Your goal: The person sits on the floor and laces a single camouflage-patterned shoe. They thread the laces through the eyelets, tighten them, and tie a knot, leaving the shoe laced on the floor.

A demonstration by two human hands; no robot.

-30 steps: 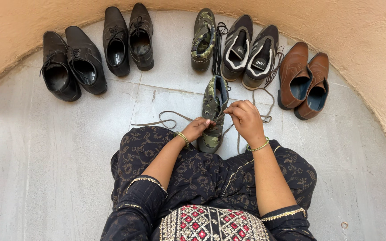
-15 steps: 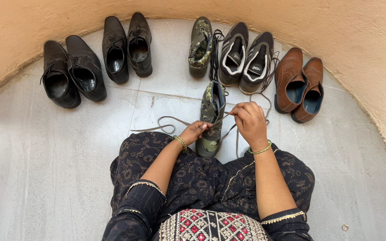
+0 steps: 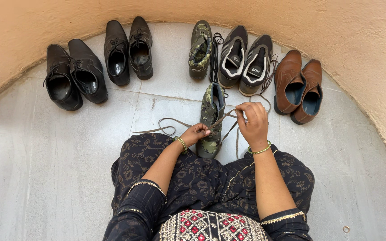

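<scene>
Camouflage boot (image 3: 211,117) — left hand (image 3: 196,133) steadies, right hand (image 3: 252,119) pulls lace (image 3: 227,115).

Grey stone floor (image 3: 45,178), curved peach wall (image 3: 358,40)

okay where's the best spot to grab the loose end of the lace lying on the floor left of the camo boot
Probably pinch the lace at its small loop on the floor, coming from above on the left of the camouflage boot. It lies flat and slack there, clear of both the left hand and right hand.
</scene>
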